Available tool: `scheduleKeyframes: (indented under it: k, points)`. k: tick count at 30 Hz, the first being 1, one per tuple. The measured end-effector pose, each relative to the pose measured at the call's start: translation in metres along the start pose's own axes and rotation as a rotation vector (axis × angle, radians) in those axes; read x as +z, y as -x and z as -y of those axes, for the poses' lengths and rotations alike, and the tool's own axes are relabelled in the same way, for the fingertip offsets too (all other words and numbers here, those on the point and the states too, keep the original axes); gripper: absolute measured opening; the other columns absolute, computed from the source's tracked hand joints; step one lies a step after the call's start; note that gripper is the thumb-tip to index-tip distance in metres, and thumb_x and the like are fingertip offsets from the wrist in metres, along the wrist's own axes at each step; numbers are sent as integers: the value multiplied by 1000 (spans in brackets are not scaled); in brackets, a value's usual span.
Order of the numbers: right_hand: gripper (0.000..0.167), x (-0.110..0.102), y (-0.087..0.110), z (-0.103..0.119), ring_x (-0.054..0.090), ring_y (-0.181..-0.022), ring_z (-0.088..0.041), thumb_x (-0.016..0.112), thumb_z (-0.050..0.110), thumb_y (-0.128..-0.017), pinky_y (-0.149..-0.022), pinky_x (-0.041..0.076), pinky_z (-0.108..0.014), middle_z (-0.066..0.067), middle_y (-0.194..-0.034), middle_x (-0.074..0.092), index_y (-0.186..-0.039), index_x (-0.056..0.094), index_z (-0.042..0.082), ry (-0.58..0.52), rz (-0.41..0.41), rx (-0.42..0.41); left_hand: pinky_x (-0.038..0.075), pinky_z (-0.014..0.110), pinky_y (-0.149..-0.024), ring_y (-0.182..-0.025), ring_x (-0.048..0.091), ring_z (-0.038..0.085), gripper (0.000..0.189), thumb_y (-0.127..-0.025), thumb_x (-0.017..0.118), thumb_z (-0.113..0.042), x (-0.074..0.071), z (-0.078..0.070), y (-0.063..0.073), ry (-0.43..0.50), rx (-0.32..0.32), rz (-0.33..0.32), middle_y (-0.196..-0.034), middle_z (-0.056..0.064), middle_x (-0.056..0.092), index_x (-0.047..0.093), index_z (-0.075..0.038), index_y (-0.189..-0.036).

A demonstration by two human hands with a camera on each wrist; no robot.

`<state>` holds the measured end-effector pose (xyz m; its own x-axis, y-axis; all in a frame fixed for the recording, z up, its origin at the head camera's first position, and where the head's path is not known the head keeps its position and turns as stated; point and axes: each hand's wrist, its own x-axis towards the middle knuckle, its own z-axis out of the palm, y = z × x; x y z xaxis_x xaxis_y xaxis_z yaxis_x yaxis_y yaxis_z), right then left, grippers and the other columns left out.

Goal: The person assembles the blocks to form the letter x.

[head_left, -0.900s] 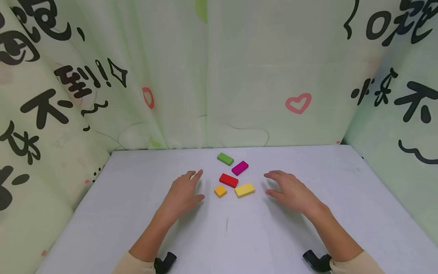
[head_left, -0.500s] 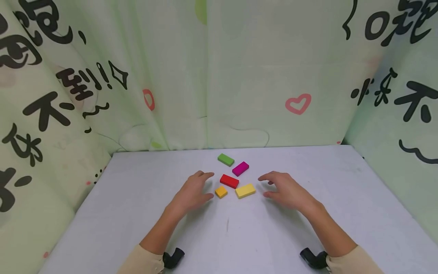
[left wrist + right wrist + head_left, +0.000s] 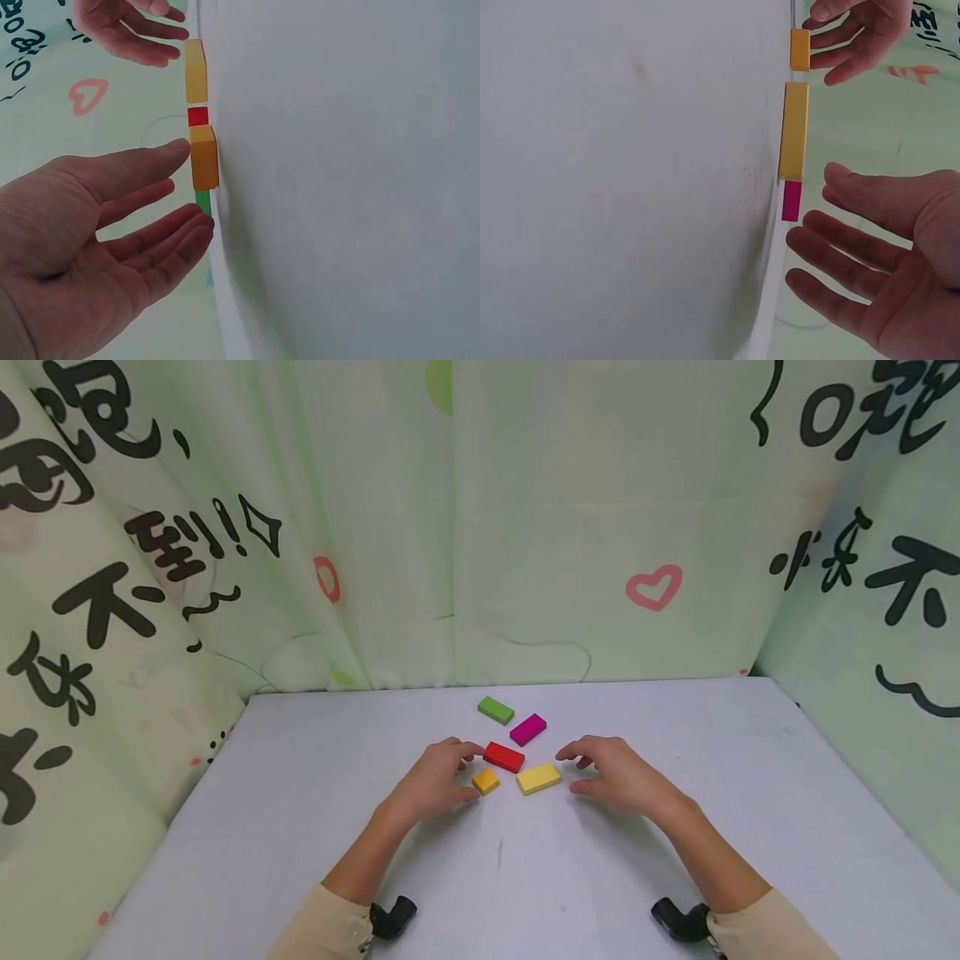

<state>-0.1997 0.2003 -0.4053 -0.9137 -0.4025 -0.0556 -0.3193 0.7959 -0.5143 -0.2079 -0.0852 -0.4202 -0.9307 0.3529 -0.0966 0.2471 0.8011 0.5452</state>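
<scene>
My left hand (image 3: 437,778) hovers beside the small orange block (image 3: 486,781), thumb and fingers spread apart around its left side. In the left wrist view the thumb tip comes right up to that orange block (image 3: 204,157). My right hand (image 3: 617,774) is just right of the yellow block (image 3: 538,779), its fingers parted and relaxed with nothing in them. Behind these two lies a red block (image 3: 504,757). Farther back are a magenta block (image 3: 528,730) and a green block (image 3: 496,710). Every block lies flat on the white table.
The white table (image 3: 585,877) reaches back to a pale green curtain (image 3: 540,527) with black lettering and hearts. Curtains also hang at left and right. A black wrist camera mount (image 3: 393,917) sits under the left sleeve, and another mount (image 3: 681,920) under the right.
My left hand has moved right to the orange block, and my right hand has moved slightly left toward the yellow block. The blocks keep their places.
</scene>
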Motion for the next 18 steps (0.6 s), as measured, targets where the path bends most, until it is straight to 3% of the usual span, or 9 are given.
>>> scheduleKeyframes:
  k: [8, 18]
  points:
    - [39, 3, -5, 0, 67, -108, -25, 81, 8, -89, -93, 59, -44, -6, -122, 72, -127, 72, 7, -15, 9, -2, 62, 32, -87, -110, 65, 22, 47, -87, 84, -11, 2, -2, -3, 56, 28, 40, -121, 6, 69, 70, -14, -132]
    - [38, 2, -6, 3, 67, -107, -24, 81, 10, -89, -92, 59, -43, -6, -121, 72, -126, 73, 8, -6, 6, 6, 61, 30, -84, -104, 64, 20, 39, -86, 84, -7, 4, -7, -6, 48, 56, 54, -111, 5, 69, 75, -11, -124]
